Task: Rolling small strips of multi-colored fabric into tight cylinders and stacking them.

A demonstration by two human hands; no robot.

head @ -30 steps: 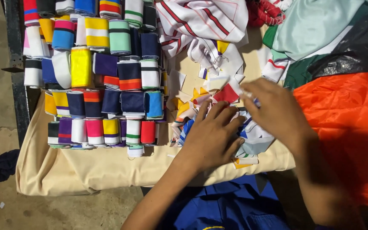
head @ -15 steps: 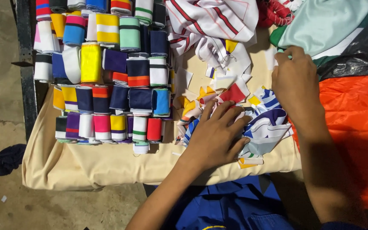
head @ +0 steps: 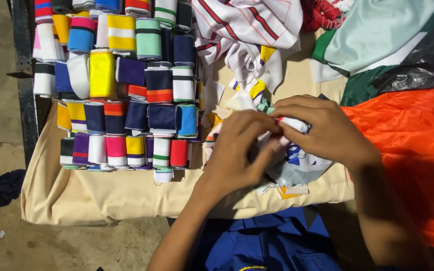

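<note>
Head view: at the far left lies a dark rag (head: pixel 6 186) on the concrete floor, beside a table draped in a beige cloth (head: pixel 101 193). On the cloth, rows of folded striped fabric bands (head: pixel 126 90) stand packed side by side, in yellow, navy, white, pink, red and green. Just right of them lies a loose heap of fabric scraps (head: pixel 257 95), with a white striped garment (head: pixel 252 22) above it. The left hand (head: pixel 239 150) is curled, its fingertips pinching a small white fabric piece (head: pixel 292 124) over the heap. The right hand (head: pixel 325 128) grips the same piece from the other side, fingers bent around it; how it is folded is hard to tell. Further right lie a pale green cloth (head: pixel 377 30) and an orange sheet (head: pixel 408 145).
</note>
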